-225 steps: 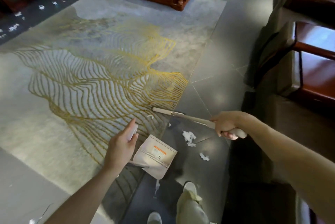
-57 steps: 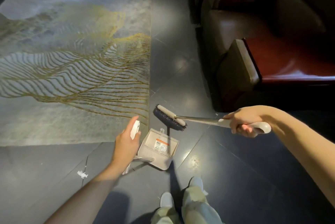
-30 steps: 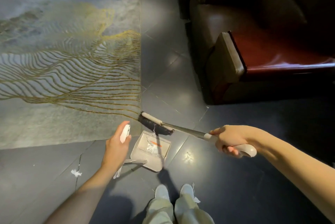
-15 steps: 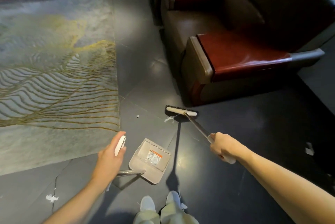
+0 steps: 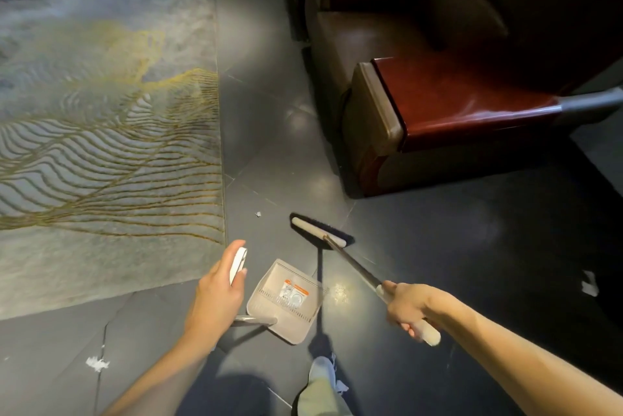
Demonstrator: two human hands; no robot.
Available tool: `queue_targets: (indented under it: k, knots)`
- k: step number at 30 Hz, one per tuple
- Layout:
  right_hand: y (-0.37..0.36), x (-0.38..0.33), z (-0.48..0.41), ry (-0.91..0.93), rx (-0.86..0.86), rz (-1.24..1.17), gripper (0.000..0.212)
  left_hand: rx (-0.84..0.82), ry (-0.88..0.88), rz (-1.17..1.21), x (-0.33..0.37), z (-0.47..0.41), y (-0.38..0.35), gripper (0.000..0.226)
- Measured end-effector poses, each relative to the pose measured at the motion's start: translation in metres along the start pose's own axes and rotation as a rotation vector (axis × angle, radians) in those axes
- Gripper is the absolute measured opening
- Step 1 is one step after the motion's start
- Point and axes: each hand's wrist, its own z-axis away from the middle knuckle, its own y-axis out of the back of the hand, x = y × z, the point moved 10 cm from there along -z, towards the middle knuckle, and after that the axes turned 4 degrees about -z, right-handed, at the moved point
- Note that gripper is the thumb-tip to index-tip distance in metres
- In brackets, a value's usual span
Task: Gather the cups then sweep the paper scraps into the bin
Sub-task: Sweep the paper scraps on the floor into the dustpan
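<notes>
- Left grip (image 5: 215, 297) clamps pan (image 5: 286, 301) handle; right grip (image 5: 408, 307) clamps broom (image 5: 318, 230).
- Scrap (image 5: 258, 214) lies on floor (image 5: 269, 112) between broom head and rug (image 5: 101, 146).
- Risk, we judge: hard stroke flicks it past pan.

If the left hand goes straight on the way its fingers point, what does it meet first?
Likely the small scrap on the tiles ahead of the left hand, beside the rug; height is unclear.

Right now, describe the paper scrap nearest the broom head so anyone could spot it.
Find the gold-lined rug and follow its right edge down to the dark tiles. Between that edge and the broom head lies a tiny grey scrap, far smaller than the white scraps at lower left and far right.
</notes>
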Motion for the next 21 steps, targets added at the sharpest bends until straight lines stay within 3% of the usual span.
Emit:
queue_targets:
  k: [5, 9, 15, 21]
  knots:
    - [-0.019, -0.009, 0.054, -0.040, -0.160, -0.204, 0.051, 0.036, 0.006, -0.104, -0.008, 0.007, 0.016, 0.048]
    - [-0.003, -0.030, 0.091, -0.021, -0.216, -0.331, 0.044, 0.019, 0.033, -0.057, -0.030, 0.022, 0.026, 0.048]
    - [0.010, -0.079, 0.100, 0.090, -0.113, -0.214, 0.046, 0.061, 0.145, 0.072, -0.077, 0.052, 0.050, 0.045]
    - [0.002, -0.151, 0.061, 0.199, 0.016, -0.073, 0.026, 0.110, 0.261, 0.016, -0.118, 0.085, 0.071, 0.046]
